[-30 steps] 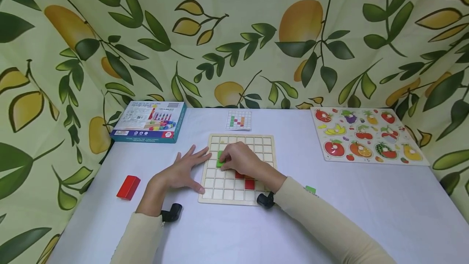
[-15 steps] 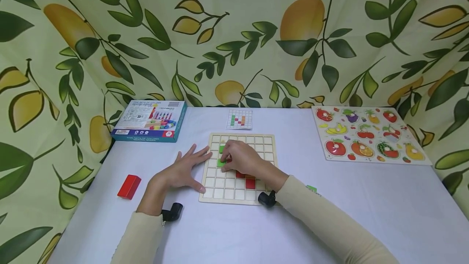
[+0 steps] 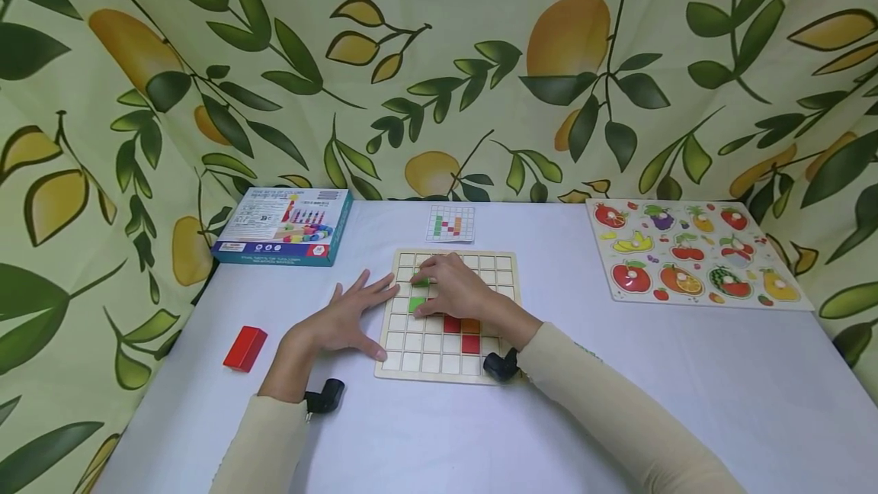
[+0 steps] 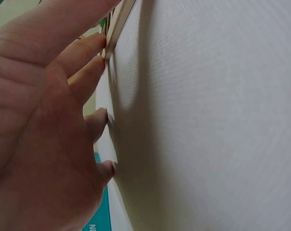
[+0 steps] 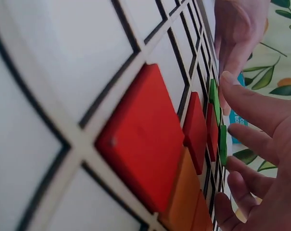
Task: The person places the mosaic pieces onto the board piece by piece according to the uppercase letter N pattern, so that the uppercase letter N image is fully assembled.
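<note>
My left hand (image 3: 339, 321) is spread along the left edge of a wooden grid board (image 3: 411, 363), fingertips and thumb touching its rim. In the left wrist view, the fingers (image 4: 80, 77) reach to the board's edge. My right hand (image 3: 456, 292) is over the board's upper left, thumb and index finger apart. Its fingertips are at an upper green tile (image 3: 421, 283), partly covered by them. A lower green tile (image 3: 416, 304) lies beside the thumb. Red tiles (image 5: 144, 139) and orange tiles (image 5: 180, 195) sit in squares nearer the right wrist.
A pattern card (image 3: 450, 224) lies behind the board. To the left are a toy box (image 3: 283, 227) and a red block (image 3: 245, 349). A fruit puzzle board (image 3: 700, 254) lies at the back right, and a patterned cloth (image 3: 439, 82) hangs behind the table.
The right index finger has moved up from the lower green tile to the upper one, and the thumb and finger have spread. The left hand stays on the board's edge.
</note>
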Demonstrator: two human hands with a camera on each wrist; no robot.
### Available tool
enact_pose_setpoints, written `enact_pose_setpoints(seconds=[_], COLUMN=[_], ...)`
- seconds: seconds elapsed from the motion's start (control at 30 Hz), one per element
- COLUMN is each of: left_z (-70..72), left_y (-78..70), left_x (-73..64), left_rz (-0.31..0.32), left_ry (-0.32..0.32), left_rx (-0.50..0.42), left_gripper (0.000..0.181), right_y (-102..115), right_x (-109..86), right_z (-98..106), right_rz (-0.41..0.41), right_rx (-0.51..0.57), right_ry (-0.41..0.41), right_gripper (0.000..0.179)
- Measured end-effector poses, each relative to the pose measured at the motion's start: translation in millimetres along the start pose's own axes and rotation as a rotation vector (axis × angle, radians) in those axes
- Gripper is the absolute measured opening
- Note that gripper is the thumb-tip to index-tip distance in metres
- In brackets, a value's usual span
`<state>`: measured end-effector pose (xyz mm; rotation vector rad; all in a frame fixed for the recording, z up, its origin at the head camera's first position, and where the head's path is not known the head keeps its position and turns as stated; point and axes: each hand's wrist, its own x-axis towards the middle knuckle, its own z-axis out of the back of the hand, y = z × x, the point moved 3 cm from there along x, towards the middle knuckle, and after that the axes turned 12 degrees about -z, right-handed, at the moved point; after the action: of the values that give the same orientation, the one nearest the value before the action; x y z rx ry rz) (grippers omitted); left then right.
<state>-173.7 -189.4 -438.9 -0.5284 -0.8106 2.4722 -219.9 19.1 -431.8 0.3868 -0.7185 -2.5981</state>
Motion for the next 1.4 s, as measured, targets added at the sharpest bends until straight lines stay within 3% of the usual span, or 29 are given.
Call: enact_pose_setpoints(seconds=[0.2, 0.4, 0.73, 1.0, 1.4], left_z=[0.6, 1.6, 0.5, 0.8, 0.1], left_y=[1.0, 1.7, 0.8, 0.2, -1.5], left_x=[0.0, -0.3, 0.9, 0.8, 0.5], left_rz=[0.004, 0.003, 0.012, 0.002, 0.009], left_ry=[0.001, 0.003, 0.004, 0.008, 0.005], left_rx=[0.004, 0.007, 0.011, 0.012, 0.015], left_gripper=[0.11, 0.11, 0.11, 0.111, 0.11], right_y=[0, -1, -9, -10, -9], right_x=[-3.0, -6.4, -10.1, -11.1, -7.8], right_z=[-1, -1, 7, 4, 3], right_rz=[0.019, 0.015, 0.002, 0.051, 0.061], right_rx=[0.035, 0.037, 0.016, -0.013, -0.015], right_ry=[0.037, 0.062, 0.008, 0.024, 0.03], right_gripper=[0.044, 0.049, 0.037, 0.037, 0.039])
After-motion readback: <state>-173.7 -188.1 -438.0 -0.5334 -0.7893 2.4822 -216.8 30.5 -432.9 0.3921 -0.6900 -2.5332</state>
